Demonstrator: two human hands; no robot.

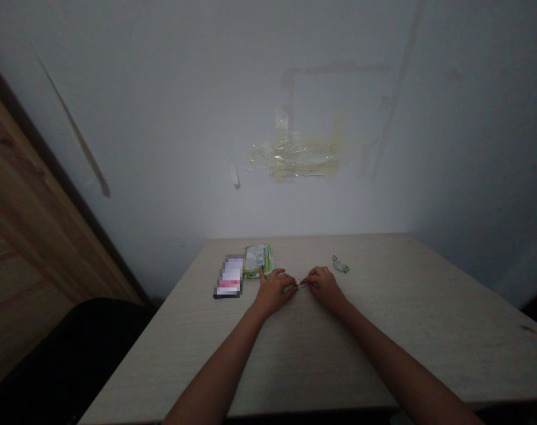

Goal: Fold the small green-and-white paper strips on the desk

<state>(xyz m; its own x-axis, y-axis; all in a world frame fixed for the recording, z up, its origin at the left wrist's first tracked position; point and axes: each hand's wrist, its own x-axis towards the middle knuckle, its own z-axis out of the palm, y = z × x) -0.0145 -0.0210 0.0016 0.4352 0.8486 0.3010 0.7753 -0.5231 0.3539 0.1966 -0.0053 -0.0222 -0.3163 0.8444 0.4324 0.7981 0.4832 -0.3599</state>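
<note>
Pale wood-grain desk (290,360) under the forearms ends at a grey wall (171,130). Left hand (274,292) and right hand (325,288) pinch a tiny green-and-white wrapper strip (300,284) between them; a green packet (260,261) lies beyond-left of the grip, a wrapper scrap (340,264) beyond-right.

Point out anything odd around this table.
The wall above the table looks odd: a patch of yellowed clear tape clings to it, with dark streaks nearby. On the table, a crumpled green-and-white scrap lies apart from the green packet.
</note>
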